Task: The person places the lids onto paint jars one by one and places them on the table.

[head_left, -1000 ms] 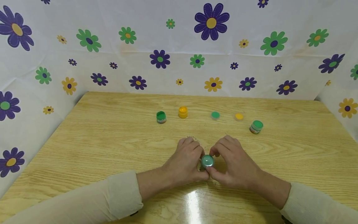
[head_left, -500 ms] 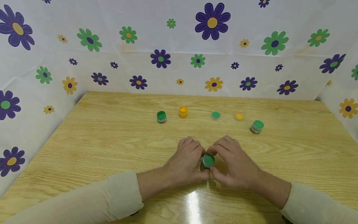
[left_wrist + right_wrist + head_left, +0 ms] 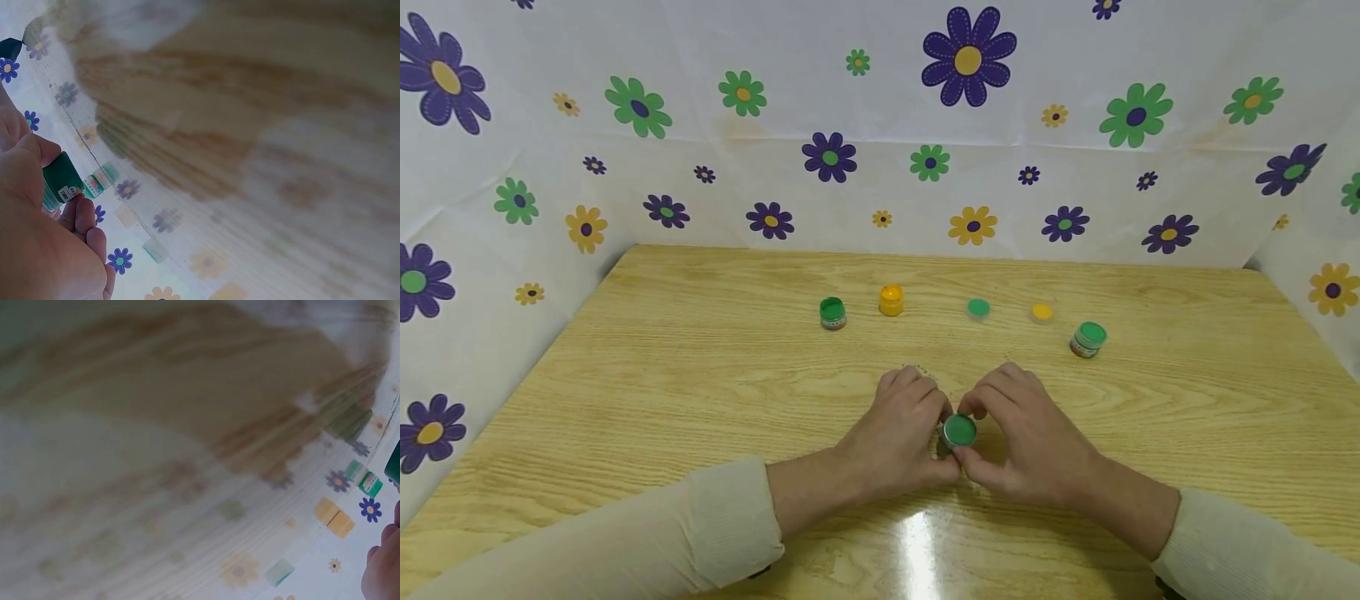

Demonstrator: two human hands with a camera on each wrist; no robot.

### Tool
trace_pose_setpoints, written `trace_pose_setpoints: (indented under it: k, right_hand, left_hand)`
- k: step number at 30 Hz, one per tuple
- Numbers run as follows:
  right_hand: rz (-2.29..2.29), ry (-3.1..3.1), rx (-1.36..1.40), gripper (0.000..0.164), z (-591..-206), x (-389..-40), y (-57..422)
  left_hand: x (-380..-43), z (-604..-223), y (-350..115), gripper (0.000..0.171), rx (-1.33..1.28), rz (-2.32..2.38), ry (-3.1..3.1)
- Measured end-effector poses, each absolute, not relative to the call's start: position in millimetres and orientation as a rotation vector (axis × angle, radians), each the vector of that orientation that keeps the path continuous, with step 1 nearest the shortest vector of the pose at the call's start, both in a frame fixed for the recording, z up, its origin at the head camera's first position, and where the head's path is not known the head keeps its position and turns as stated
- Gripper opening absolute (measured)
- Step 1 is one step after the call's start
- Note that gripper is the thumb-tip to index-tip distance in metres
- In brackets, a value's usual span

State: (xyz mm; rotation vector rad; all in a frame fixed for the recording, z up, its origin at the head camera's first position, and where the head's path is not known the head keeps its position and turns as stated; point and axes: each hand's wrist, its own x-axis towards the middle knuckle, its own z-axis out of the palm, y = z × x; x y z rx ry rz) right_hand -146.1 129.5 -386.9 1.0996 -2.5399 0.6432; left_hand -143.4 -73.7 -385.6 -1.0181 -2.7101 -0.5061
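A small green paint jar [image 3: 959, 432] with a lid on top is between the two hands at the front of the table. My left hand [image 3: 898, 437] grips it from the left, thumb on the near side. From the right, my right hand [image 3: 1026, 442] pinches the rim of the lid between thumb and forefinger. In the left wrist view the jar [image 3: 64, 178] shows its dark green side and a label, with my left hand [image 3: 44, 219] around it. Only a sliver of the jar [image 3: 393, 465] and part of my right hand [image 3: 385, 565] appear in the right wrist view.
Farther back stand an open green paint jar [image 3: 832, 313] and an open yellow one [image 3: 891, 301]. To their right lie a green lid [image 3: 977, 309] and a yellow lid [image 3: 1041, 312]. A lidded green jar [image 3: 1087, 340] stands at the right. Flowered cloth [image 3: 880, 187] surrounds the wooden table [image 3: 700, 350].
The lid's top has gone from pale and shiny to plain green. My right fingers have shifted around its rim and back. My left hand has stayed in place.
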Motion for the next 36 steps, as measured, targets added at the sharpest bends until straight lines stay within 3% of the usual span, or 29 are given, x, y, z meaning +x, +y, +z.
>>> trace_pose_setpoints:
  k: [18,36]
  right_hand:
    - [0.634,-2.573,1.033,0.030,-386.6,-145.5,129.0]
    - [0.667,-2.506,1.142,0.027,-388.5,-147.0,129.6]
  left_hand:
    - [-143.9,-385.1,-74.6,0.032,-1.031,-0.489,-2.743]
    - [-144.3,-386.0,-73.7,0.029,-1.027,-0.494,-2.688]
